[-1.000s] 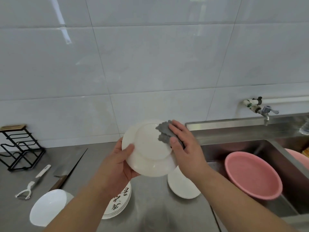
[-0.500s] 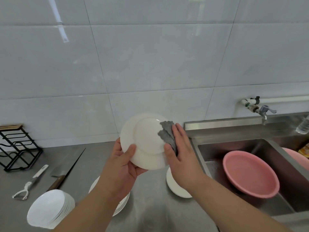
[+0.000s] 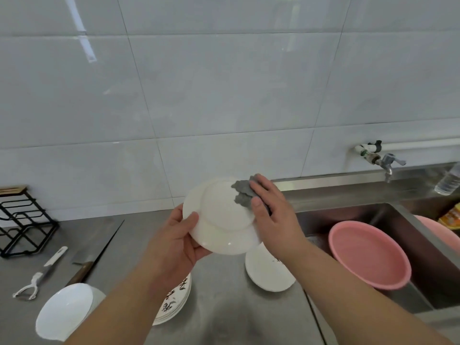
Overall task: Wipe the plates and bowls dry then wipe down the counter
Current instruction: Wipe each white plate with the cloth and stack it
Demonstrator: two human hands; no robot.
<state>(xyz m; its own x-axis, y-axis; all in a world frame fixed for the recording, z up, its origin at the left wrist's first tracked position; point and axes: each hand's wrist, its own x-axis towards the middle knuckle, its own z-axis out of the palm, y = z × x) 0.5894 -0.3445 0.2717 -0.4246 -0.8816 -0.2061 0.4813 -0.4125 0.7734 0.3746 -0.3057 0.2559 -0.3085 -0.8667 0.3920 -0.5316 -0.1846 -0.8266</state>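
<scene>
A white plate [image 3: 221, 220] is held tilted above the steel counter [image 3: 224, 307], underside toward me. My left hand [image 3: 174, 242] grips its lower left rim, thumb on the underside. My right hand [image 3: 273, 215] presses a grey cloth [image 3: 242, 191] against the plate's upper right edge, fingers over the cloth. Below stand a pile of white bowls [image 3: 64, 311] at the left, a stack of plates with black markings [image 3: 174, 301] under my left arm, and white plates [image 3: 267, 270] beside the sink.
A cleaver [image 3: 92, 257] and a white peeler [image 3: 39, 275] lie on the counter's left part, near a black wire rack [image 3: 22, 220]. The sink [image 3: 373, 220] at right holds a pink basin [image 3: 368, 252]. A tap [image 3: 383, 161] and a plastic bottle [image 3: 448, 183] are behind it.
The plate has tipped and turned a little in my hands. My right hand has slid the cloth up along the plate's right edge toward the top.
</scene>
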